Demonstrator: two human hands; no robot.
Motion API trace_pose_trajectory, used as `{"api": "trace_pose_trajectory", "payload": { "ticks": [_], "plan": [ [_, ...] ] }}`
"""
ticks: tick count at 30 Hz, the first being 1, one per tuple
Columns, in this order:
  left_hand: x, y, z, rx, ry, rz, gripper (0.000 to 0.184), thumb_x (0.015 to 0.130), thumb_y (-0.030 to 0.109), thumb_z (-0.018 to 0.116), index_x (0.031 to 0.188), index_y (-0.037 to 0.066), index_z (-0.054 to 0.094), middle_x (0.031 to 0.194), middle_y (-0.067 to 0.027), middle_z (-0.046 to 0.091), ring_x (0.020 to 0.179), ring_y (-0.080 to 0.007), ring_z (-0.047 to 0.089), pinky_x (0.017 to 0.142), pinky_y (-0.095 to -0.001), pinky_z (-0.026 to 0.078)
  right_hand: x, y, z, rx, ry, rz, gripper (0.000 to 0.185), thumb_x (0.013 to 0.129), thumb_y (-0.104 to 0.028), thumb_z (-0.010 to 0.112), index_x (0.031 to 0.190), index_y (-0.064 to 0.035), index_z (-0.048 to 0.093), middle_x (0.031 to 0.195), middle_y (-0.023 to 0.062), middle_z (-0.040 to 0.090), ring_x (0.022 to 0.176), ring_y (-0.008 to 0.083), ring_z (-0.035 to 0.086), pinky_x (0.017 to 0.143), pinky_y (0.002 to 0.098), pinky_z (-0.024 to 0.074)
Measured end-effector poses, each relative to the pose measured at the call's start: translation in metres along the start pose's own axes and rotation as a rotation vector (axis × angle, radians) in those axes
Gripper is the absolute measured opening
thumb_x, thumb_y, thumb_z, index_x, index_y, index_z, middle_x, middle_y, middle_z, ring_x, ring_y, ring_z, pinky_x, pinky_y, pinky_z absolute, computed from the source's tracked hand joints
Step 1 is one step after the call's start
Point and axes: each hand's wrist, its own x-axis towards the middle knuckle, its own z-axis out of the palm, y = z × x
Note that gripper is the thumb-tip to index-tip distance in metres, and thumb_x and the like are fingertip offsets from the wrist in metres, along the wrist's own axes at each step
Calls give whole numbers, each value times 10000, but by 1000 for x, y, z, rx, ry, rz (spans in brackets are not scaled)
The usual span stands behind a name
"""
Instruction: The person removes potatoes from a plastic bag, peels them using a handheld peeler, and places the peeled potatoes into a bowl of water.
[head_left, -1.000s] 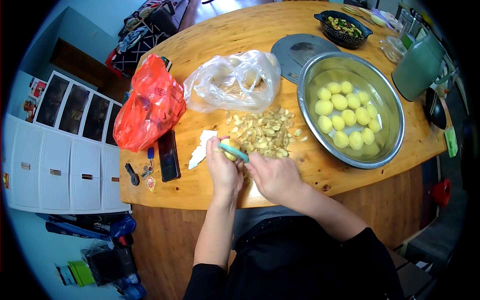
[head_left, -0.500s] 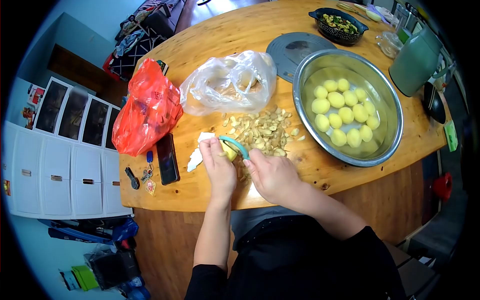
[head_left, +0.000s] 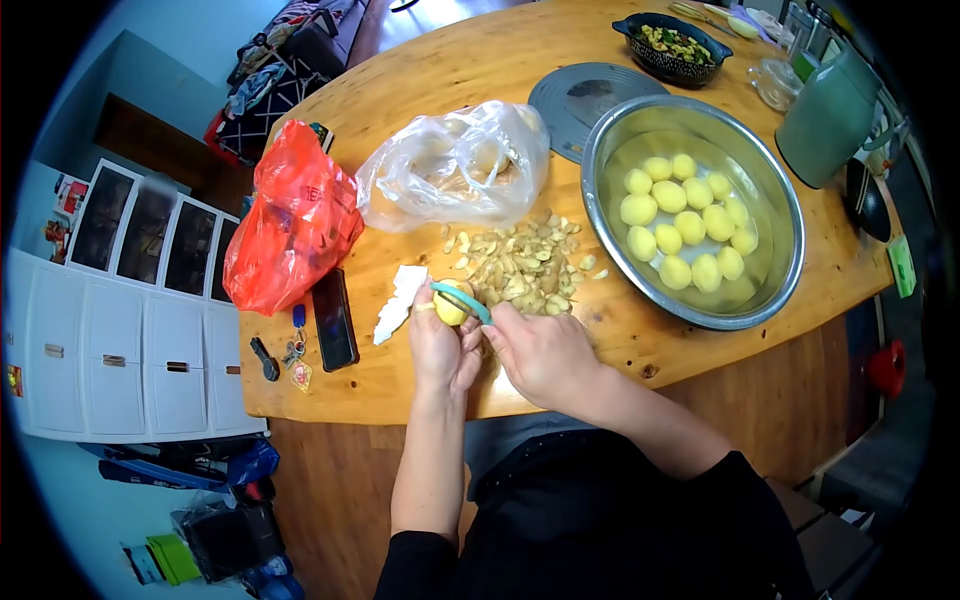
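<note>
My left hand is closed around a yellow potato that is mostly peeled. The fingers of my right hand wrap the handle of a teal peeler, whose head lies across the top of the potato. Just beyond my hands, a heap of potato peelings is spread on the wooden table. A crumpled white tissue lies left of my left hand. To the right, a large metal basin holds several peeled potatoes in water.
A clear plastic bag with potatoes and a red plastic bag sit left of the basin. Nearby lie a phone and keys. Behind are a grey round mat, a dark dish of food and a green jug.
My left hand has turned, so more of the potato's peeled side and my curled fingers show. The peeler has shifted slightly down across the potato.
</note>
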Motion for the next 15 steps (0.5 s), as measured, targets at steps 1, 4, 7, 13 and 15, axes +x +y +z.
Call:
{"api": "trace_pose_trajectory", "payload": {
  "ticks": [1,4,7,13,15],
  "plan": [
    [0,-2,-3,26,1,35,346,1109,384,415,1026,71,537,808,-85,588,534,-113,446,392,-217,308,1,2,0,-18,-16,31,200,1031,-245,560,960,-62,520,676,184,638,620,446,632,553,558,480],
    [1,-1,-11,1,-112,41,315,1111,362,412,1048,81,538,841,-93,604,538,-114,454,397,-211,310,7,15,-4,-50,-46,116,212,1037,-248,546,961,-52,520,679,200,643,635,464,632,579,574,482],
    [-6,9,-2,22,-112,13,299,1112,346,406,1041,83,531,887,-108,626,534,-117,453,402,-214,316,11,23,-11,-12,-35,182,231,1043,-254,530,944,-45,517,676,224,647,653,475,637,591,582,484],
    [-5,-2,12,349,-12,329,270,1106,331,475,1074,64,501,963,-123,650,624,-101,515,478,-203,406,15,9,-9,337,46,186,351,1014,-359,623,915,-35,531,686,201,645,661,425,660,587,512,494],
    [-4,-17,13,467,15,555,257,1102,319,504,1075,66,469,975,-105,650,690,-89,550,561,-217,469,17,-2,-3,526,67,148,400,982,-396,684,913,-30,540,689,171,642,629,375,663,576,467,497]
  ]
}}
